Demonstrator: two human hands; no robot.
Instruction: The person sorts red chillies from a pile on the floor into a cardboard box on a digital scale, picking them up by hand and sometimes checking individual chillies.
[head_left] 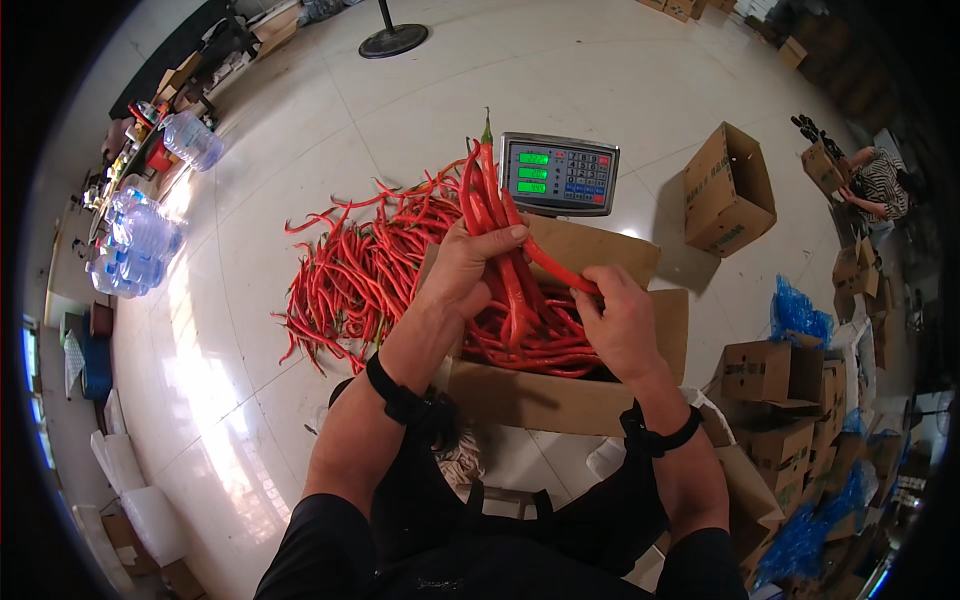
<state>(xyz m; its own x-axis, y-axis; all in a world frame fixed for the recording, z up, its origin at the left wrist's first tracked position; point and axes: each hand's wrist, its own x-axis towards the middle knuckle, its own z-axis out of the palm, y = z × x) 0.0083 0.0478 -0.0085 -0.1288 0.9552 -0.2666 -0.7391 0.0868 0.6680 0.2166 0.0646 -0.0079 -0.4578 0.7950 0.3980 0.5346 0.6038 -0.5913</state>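
Observation:
My left hand (472, 262) is closed around a small bunch of long red chili peppers (482, 200), their stem ends pointing up and away from me. The fingers of my right hand (622, 318) pinch the end of one long chili (552, 264) that slants down to the right from the bunch. Both hands are above an open cardboard box (540, 398), where many more red chilies (545, 352) lie. Just left of the box, a large heap of red chilies (362, 268) spreads over the floor. A digital scale display (560, 175) with green-lit readouts stands behind the box.
An upright open carton (722, 195) stands right of the scale. Cartons (765, 372) and blue plastic bags (800, 312) pile up at the right. Another person (876, 190) is by a box at far right. Large water bottles (140, 240) stand at left, a round-based stand (393, 40) at the back.

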